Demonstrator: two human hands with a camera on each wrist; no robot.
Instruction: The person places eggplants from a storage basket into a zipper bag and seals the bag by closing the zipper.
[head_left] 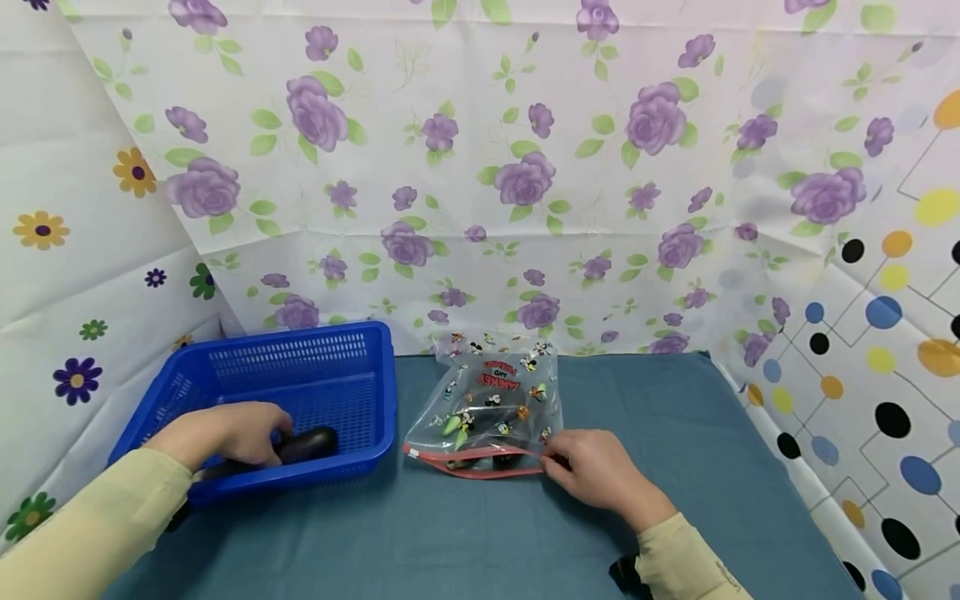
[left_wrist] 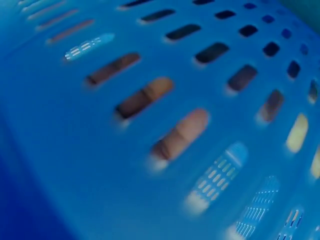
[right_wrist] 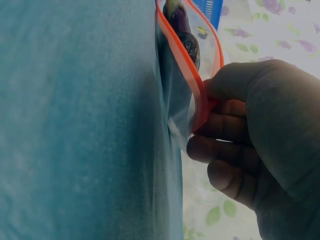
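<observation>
In the blue basket (head_left: 382, 392), my left hand (head_left: 243, 429) grips a dark, glossy eggplant (head_left: 309, 445); its rounded end sticks out past the fingers. Basket wall (left_wrist: 75, 150) fills the left wrist view, and parts of fingers (left_wrist: 182, 132) show through its slots. A clear zip bag (head_left: 480, 408) with cartoon prints and a red zip edge lies right of the basket, its mouth parted toward me. My right hand (head_left: 596, 471) pinches the right corner of that mouth between thumb and fingers. Inside the bag lie dark purple eggplants (right_wrist: 190, 47), partly hidden by the zip edge.
A blue-green cloth (head_left: 360, 542) covers the table. Behind it hangs a white sheet with purple flowers (head_left: 525, 179). Patterned sheets also close in the left and right sides, the right one dotted (head_left: 892, 421).
</observation>
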